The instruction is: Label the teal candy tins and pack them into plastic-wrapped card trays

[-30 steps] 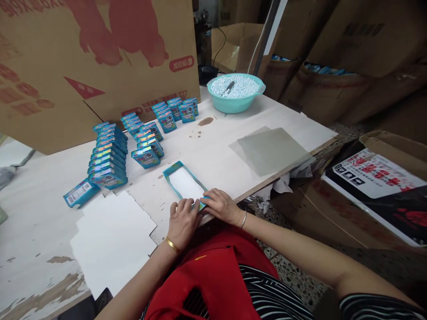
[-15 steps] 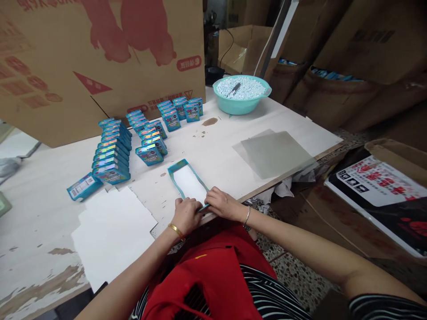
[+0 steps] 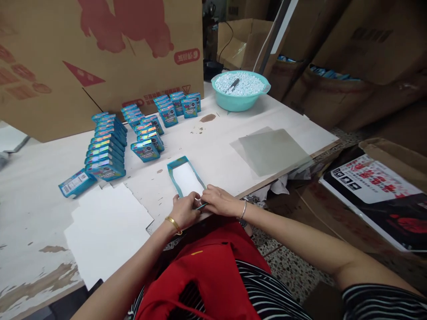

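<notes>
A shallow blue tray-like carton with a white inside lies at the table's front edge, its long side pointing away from me. My left hand and my right hand meet at its near end, fingers closed on the blue rim. The fingertips hide part of that end. Left of it lie flat white card sheets with stepped edges. Behind stand rows of small blue boxes, and one blue box lies tipped at the left.
A turquoise basin of small pale pieces, with a dark tool on top, stands at the back. Translucent sheets lie on the right. A big cardboard box rises behind the rows. More cartons and a printed bag are at the right.
The view has shifted slightly. My fingers have moved at the carton's near end, with my left fingers more raised and curled over the rim. The carton stays in place.
</notes>
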Motion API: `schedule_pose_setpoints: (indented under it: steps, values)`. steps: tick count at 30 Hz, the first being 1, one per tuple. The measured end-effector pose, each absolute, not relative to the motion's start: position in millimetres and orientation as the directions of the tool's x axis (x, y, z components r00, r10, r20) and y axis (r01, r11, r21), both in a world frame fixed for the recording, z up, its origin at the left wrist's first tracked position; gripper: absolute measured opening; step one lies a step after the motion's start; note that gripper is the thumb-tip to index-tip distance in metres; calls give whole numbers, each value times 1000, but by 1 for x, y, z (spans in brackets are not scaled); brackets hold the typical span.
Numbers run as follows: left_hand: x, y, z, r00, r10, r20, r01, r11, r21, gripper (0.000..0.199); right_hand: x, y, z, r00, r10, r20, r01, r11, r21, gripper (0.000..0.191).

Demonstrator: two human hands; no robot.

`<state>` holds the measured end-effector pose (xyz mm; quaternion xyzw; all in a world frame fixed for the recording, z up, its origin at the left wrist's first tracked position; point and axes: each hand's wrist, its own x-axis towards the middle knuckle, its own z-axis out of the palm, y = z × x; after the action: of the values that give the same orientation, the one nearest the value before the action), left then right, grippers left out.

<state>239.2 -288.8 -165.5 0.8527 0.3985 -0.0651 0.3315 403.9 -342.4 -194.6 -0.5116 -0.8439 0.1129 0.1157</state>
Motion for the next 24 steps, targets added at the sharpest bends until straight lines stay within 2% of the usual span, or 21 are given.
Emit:
schedule_pose_setpoints:
  steps: [4, 8, 11, 12, 14, 15, 16, 17, 19, 20, 22, 24]
  values:
    - [246, -280, -160, 673, 547, -498, 740, -484, 468, 37, 400, -342, -193, -477, 878, 39, 825, 462, -326, 11]
    - [244, -274, -160, 701, 514, -494, 712, -547, 440, 36, 399, -337, -191, -494, 869, 7, 802, 459, -384, 15]
    - [237, -274, -162, 732, 502, -460, 681, -545, 489, 43, 402, -343, -194, -492, 866, 94, 730, 469, -497, 16]
    - [234, -276, -163, 740, 513, -434, 671, -538, 510, 45, 402, -347, -196, -432, 886, 166, 699, 446, -560, 22]
    - [228, -284, -165, 743, 571, -349, 658, -529, 536, 41, 403, -357, -203, -132, 952, 277, 637, 296, -712, 40]
    - [226, -290, -166, 741, 608, -286, 650, -541, 534, 35, 402, -361, -206, 56, 964, 259, 580, 180, -795, 48]
    - [224, -297, -166, 741, 639, -208, 638, -571, 517, 30, 401, -365, -208, 205, 962, 180, 490, 59, -870, 54]
    - [223, -304, -165, 747, 654, -118, 619, -620, 483, 26, 399, -368, -210, 280, 958, 58, 371, -53, -927, 57]
    - [223, -317, -163, 779, 624, 60, 560, -736, 380, 25, 393, -370, -212, 210, 962, -173, 116, -200, -973, 57]
    - [224, -322, -162, 798, 589, 124, 528, -784, 326, 26, 390, -369, -211, 142, 966, -217, 22, -222, -975, 55]
    - [228, -330, -159, 830, 529, 177, 485, -841, 240, 27, 385, -366, -209, 133, 979, -156, -40, -152, -988, 47]
    - [232, -333, -158, 850, 503, 156, 470, -859, 203, 25, 380, -363, -206, 231, 973, -5, 50, -17, -999, 42]
